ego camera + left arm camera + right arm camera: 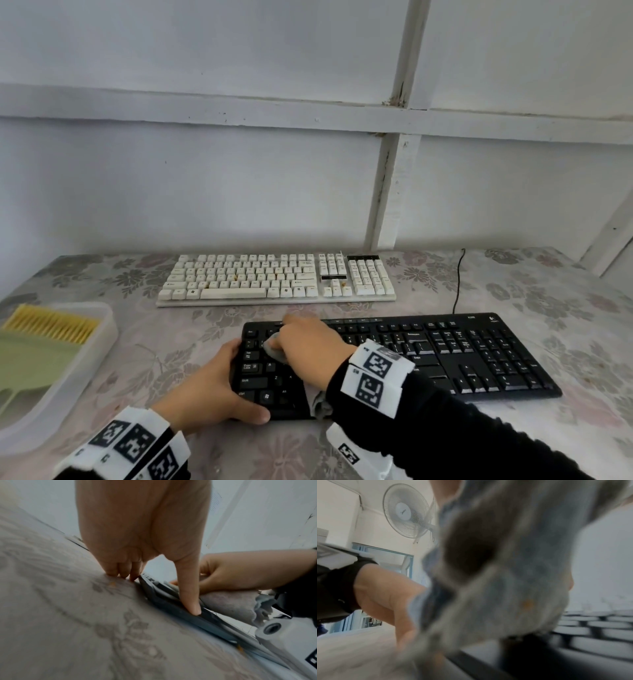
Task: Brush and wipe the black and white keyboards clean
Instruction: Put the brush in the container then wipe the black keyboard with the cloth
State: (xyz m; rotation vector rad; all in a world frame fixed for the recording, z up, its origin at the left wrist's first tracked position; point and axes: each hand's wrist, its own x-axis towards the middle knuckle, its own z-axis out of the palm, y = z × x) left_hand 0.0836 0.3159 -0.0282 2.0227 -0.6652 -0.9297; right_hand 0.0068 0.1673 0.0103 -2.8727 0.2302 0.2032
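The black keyboard (pixel 445 356) lies at the front of the table, the white keyboard (pixel 274 277) behind it near the wall. My left hand (pixel 236 380) grips the black keyboard's front left corner, thumb (pixel 188 595) on its rim (pixel 180 609) and fingers down along its left edge. My right hand (pixel 291 339) holds a bunched grey cloth (pixel 274 349) and presses it on the upper left keys. The cloth (pixel 228 603) trails back under my wrist. In the right wrist view the cloth (pixel 505 574) fills most of the frame, with keys (pixel 590 628) at the right.
A translucent tray (pixel 102 342) at the left edge of the table holds a green brush with yellow bristles (pixel 51 329). The black keyboard's cable (pixel 457 284) runs back toward the wall. A floral cloth (pixel 582 308) covers the table. A wall fan (pixel 406 511) hangs high up.
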